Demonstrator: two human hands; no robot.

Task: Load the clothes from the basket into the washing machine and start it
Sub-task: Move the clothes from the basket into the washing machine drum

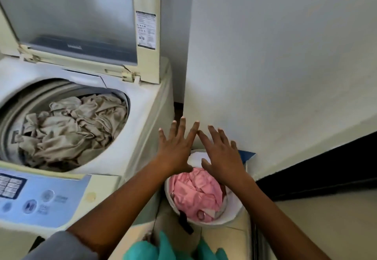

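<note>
Filling the right half: smooth, matte white wall (285,55). Washing machine (151,117), top-loading, boxy cream plastic casing, stands against it at left. Lid (67,15), flat panel with grey translucent window, raised upright, printed sticker (145,29) on its right frame. Beige clothes (71,129), crumpled woven fabric in deep folds, lie heaped in the round drum. Control panel (40,198), glossy pale blue, round buttons, along the front edge. Basket (234,217), round, white, soft-sided, sits on the floor between machine and wall; black strap (185,222) at its rim. Pink clothes (195,192), wrinkled, lie bunched inside it. Left hand (175,147) and right hand (222,155), palms down above the basket, fingers straight and spread, gripping nothing, index tips close together. Teal cloth (163,247), fuzzy, at bottom edge.
</note>
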